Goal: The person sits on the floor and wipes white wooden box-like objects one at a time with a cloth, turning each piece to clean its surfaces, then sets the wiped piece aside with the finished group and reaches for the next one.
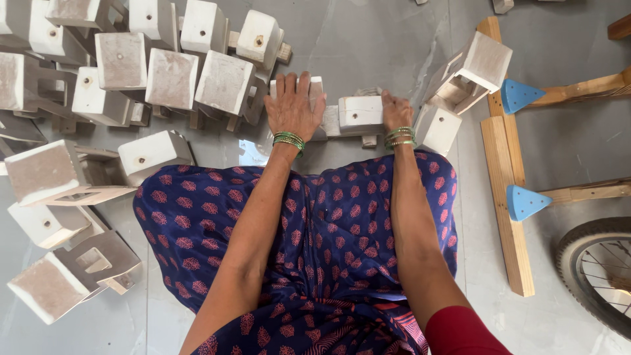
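Note:
My left hand (293, 105) lies palm down on a white-painted wooden block (315, 89), fingers spread over its top. My right hand (394, 110) grips the right end of another white wooden piece (360, 113) on the grey floor just in front of my knees. Both wrists wear green bangles. My lap is covered by dark blue cloth with red dots (315, 230).
Several white wooden block pieces (171, 75) lie in rows at the upper left, more at the left edge (46, 174). Another white piece (470, 69) leans on a wooden frame (503, 164) with blue triangular corners (526, 200). A bicycle wheel (595, 269) shows at lower right.

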{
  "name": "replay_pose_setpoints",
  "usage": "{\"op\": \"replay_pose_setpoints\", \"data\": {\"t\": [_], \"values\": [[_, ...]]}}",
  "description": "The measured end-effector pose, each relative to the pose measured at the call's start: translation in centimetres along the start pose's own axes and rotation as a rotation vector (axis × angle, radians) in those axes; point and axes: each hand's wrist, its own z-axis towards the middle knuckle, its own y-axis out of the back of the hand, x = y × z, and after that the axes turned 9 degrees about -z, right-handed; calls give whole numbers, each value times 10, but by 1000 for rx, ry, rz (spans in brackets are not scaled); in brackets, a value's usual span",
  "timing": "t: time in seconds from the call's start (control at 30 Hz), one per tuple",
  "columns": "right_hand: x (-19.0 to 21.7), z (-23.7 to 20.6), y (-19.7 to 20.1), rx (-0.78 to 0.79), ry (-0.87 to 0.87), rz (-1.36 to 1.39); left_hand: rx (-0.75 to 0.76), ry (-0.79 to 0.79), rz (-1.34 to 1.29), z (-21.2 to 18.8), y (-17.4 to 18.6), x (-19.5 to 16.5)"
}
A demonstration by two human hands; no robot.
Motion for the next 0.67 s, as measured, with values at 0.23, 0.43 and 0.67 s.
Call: {"op": "replay_pose_setpoints", "data": {"t": [0.23,0.43,0.67], "values": [[-10,-20,31,-241,138,-143,-9,-24,-7,0,1,1],[28,-61,-18,-226,536,-535,33,-5,-15,0,3,0],[40,-100,-33,14,717,-479,-29,-40,-27,-2,-9,8]]}}
